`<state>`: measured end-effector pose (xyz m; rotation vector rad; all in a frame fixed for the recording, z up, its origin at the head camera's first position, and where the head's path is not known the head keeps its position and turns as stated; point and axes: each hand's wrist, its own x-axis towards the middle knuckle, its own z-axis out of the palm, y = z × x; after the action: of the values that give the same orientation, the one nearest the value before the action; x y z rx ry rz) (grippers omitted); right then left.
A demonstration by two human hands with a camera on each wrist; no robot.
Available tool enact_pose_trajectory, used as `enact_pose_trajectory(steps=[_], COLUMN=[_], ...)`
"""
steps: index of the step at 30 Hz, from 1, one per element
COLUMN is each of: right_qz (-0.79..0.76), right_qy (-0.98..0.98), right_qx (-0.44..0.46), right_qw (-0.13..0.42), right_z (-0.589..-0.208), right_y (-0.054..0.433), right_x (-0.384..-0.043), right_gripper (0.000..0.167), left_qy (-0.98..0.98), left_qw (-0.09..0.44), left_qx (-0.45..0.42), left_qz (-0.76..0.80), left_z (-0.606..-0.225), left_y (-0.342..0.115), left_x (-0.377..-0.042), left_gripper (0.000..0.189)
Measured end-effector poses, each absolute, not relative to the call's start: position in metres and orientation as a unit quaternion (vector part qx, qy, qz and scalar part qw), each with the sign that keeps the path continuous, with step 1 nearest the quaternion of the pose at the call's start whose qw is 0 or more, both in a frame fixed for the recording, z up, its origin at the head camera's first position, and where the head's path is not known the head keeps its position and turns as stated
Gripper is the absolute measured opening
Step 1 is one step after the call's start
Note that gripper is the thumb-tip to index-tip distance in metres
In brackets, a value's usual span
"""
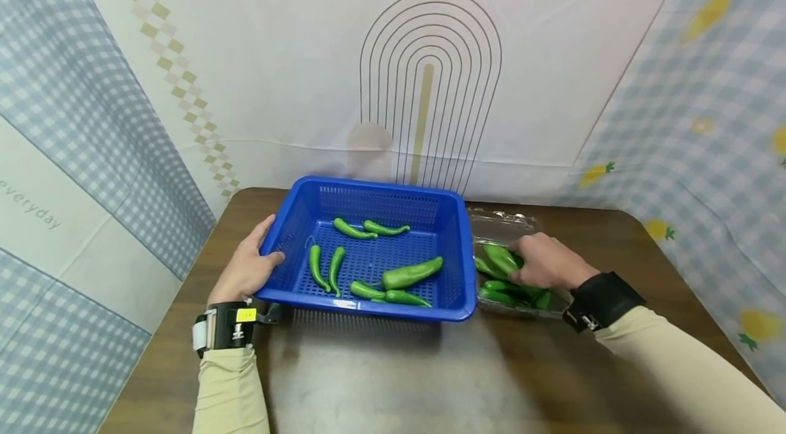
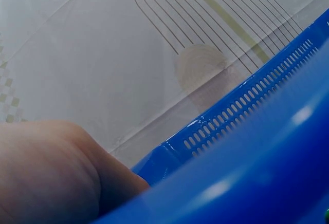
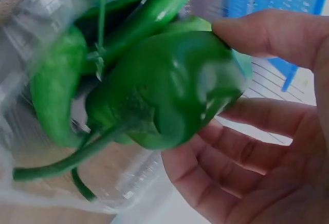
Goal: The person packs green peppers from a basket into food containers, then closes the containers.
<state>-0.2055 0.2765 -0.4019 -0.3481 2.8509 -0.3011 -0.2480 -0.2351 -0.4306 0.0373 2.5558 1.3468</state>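
A blue plastic basket (image 1: 454, 314) holds several green chili peppers (image 1: 413, 273) spread over its perforated floor. My left hand (image 1: 248, 267) grips the basket's left side, thumb over the rim and fingers along the outer wall. To the right of the basket, my right hand (image 1: 549, 261) reaches into a clear plastic container (image 1: 500, 221). Its thumb and fingers hold a broad green pepper (image 3: 164, 90) with a long curved stem, seen close up in the right wrist view. More green peppers (image 3: 56, 88) lie around it in the container.
Everything stands on a dark brown wooden table (image 1: 614, 352) with a shiny patch at the front. A white patterned cloth (image 1: 295, 65) hangs behind the table, and blue checked cloths (image 1: 688, 127) hang at both sides. The container stands close against the basket's right wall.
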Motion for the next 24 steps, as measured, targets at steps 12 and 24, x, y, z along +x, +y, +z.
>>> enact_pose_trajectory(steps=[12, 24], right_qz=[-0.094, -0.104], right_qy=[0.979, 0.978], right_qx=[-0.132, -0.126], right_qw=[0.124, 0.128], right_z=[-0.4121, -0.4129], right_y=[0.2783, 0.2785], right_x=[-0.2052, -0.2018], right_gripper=[0.036, 0.055], left_qy=[0.874, 0.875], left_qw=[0.126, 0.127], left_qx=[0.007, 0.008], left_qz=[0.469, 0.467], left_z=[-0.4303, -0.4302], left_y=[-0.2354, -0.2362], left_x=[-0.2479, -0.2467], left_gripper=[0.079, 0.08])
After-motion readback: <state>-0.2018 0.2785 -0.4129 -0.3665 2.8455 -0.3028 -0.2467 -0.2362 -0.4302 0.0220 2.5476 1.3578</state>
